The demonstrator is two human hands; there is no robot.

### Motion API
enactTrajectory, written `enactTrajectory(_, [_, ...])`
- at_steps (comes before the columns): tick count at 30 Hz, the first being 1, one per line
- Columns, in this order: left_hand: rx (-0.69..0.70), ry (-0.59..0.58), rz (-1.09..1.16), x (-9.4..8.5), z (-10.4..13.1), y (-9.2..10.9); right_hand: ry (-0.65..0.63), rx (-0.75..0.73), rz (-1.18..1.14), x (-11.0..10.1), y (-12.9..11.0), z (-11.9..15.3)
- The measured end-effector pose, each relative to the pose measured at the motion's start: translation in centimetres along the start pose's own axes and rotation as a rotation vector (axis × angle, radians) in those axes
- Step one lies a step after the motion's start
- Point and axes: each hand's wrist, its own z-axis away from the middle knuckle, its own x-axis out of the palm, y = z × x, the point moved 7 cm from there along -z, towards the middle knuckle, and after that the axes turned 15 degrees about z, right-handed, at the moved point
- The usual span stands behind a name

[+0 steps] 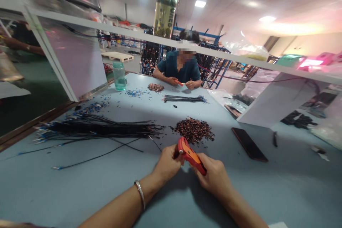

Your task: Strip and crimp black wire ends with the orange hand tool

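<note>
Red and orange pliers (192, 157) are gripped by their handles in my right hand (215, 174), their head pointing up and away from me. My left hand (167, 162) is closed beside the head of the pliers, fingers pinched together. A thin black wire (155, 143) with a pale tip runs into my left hand; the end between my fingers is hidden. Just beyond the pliers lies a heap of small black and copper-coloured pieces (193, 130). Left of my hands spreads a thick bundle of black wires (98, 128) with blue and metal ends. One loose wire (91, 161) lies nearer me.
Across the grey table (120, 192) a person (179, 67) holds a similar red tool, near a smaller wire bundle (185, 98) and a copper-coloured heap (155, 87). A green bottle (119, 76) stands far left, blue bits (136, 93) nearby. A phone (249, 144) lies right.
</note>
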Motion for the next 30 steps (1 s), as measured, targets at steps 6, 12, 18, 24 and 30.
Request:
enactTrajectory(6, [0.041, -0.008, -0.052, -0.2, -0.1, 0.2, -0.021, 0.066, -0.048, -0.1, 0.5, -0.3])
enactTrajectory(12, [0.058, 0.113, -0.324, -2.0, -0.2, 0.9, -0.057, 0.349, -0.420, -1.1, 2.3, -0.5])
enactTrajectory(18, [0.081, 0.194, -0.386, -3.0, -0.5, 1.2, -0.311, 0.584, -1.255, 0.6, 0.8, 0.3])
enactTrajectory(24, [0.092, 0.191, -0.402, -2.9, -0.8, 1.0, -0.527, 0.745, -1.562, 3.4, 0.0, 1.7])
enactTrajectory(30, [0.104, 0.202, -0.377, -3.0, -0.7, 1.1, -0.594, 0.734, -1.638, 3.9, -0.1, 2.0])
